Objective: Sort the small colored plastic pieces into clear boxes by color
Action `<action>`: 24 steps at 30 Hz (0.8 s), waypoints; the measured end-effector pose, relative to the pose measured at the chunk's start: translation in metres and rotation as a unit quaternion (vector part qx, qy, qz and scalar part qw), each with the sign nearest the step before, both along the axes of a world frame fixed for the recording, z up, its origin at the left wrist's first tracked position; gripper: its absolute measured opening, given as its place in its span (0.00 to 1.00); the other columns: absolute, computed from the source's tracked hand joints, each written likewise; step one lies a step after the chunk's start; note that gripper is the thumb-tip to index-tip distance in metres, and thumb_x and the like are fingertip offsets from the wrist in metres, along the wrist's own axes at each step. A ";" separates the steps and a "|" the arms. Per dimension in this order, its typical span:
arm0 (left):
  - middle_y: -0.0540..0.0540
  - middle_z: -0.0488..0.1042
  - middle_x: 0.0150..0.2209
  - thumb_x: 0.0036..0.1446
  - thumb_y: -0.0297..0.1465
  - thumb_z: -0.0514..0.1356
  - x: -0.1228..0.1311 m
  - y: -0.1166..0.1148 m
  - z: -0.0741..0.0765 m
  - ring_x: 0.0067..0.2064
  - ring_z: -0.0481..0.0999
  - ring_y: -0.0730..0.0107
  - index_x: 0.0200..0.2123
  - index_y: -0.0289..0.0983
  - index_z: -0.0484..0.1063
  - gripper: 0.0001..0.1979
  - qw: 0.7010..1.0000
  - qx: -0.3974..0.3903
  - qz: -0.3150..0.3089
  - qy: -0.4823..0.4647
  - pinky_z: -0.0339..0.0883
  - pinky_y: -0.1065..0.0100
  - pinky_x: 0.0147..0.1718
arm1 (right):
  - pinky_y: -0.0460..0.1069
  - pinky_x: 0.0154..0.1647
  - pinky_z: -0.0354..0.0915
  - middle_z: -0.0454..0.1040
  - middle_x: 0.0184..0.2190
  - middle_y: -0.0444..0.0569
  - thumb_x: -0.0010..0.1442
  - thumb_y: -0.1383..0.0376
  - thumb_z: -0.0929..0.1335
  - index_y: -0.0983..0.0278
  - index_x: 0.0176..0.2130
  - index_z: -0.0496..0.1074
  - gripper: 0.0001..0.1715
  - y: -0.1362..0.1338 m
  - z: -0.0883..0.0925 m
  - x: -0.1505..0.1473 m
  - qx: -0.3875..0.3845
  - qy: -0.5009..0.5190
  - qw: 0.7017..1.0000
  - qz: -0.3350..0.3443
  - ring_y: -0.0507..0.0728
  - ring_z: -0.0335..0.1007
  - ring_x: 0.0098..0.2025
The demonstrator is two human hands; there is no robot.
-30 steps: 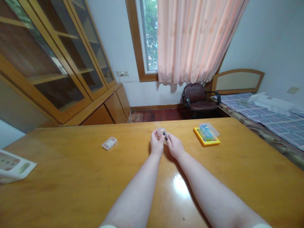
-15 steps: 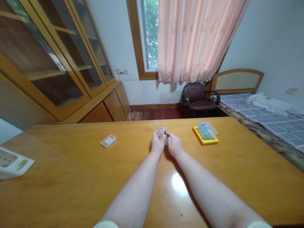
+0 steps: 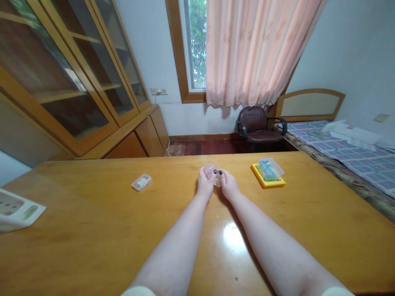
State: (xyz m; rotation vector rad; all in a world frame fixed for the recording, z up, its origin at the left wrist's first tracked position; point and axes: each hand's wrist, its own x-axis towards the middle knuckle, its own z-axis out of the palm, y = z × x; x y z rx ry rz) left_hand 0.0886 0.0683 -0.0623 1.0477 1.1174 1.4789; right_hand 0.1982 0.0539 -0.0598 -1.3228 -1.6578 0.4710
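Both arms stretch out over the wooden table (image 3: 92,222). Between my hands is a small clear plastic item (image 3: 217,181), perhaps a bag or thin case; its exact kind is too small to tell. My left hand (image 3: 205,183) is closed on its left side, thumb on top. From the right, my right hand (image 3: 228,184) pinches it, the two dark-nailed thumbs almost meeting. To the left lies a small clear plastic box (image 3: 141,182) with something pale inside. On the right, a clear lid-like tray with blue pieces (image 3: 269,168) rests on a yellow box (image 3: 262,181).
A white plastic holder (image 3: 27,216) stands at the table's left edge. Beyond the table are a glass-door cabinet (image 3: 129,111), a brown armchair (image 3: 254,123) and a pink curtain (image 3: 247,53). A bed (image 3: 348,152) with a checked cover is at right.
My right hand has shifted slightly right and up, and more of the clear plastic item shows between the hands. Both hands keep their hold. The view has moved slightly.
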 end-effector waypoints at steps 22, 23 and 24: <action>0.40 0.65 0.56 0.44 0.28 0.65 -0.014 -0.007 0.009 0.58 0.65 0.59 0.59 0.39 0.60 0.36 0.948 0.163 -0.064 0.268 0.56 0.59 0.59 | 0.54 0.48 0.64 0.76 0.39 0.53 0.54 0.69 0.60 0.65 0.38 0.73 0.15 0.024 -0.010 0.017 -0.074 0.102 0.987 -0.099 0.58 0.71 0.43; 0.40 0.65 0.56 0.45 0.28 0.65 -0.014 -0.007 0.010 0.58 0.64 0.59 0.59 0.39 0.59 0.36 0.943 0.166 -0.066 0.280 0.56 0.59 0.59 | 0.54 0.48 0.64 0.76 0.39 0.53 0.54 0.69 0.60 0.66 0.38 0.73 0.16 0.024 -0.009 0.017 -0.080 0.100 0.987 -0.097 0.58 0.71 0.43; 0.40 0.65 0.56 0.45 0.28 0.64 -0.014 -0.008 0.011 0.58 0.64 0.59 0.59 0.39 0.59 0.36 0.939 0.169 -0.067 0.291 0.56 0.59 0.59 | 0.53 0.48 0.64 0.76 0.39 0.53 0.54 0.69 0.60 0.66 0.38 0.73 0.16 0.024 -0.008 0.017 -0.085 0.099 0.987 -0.096 0.58 0.71 0.43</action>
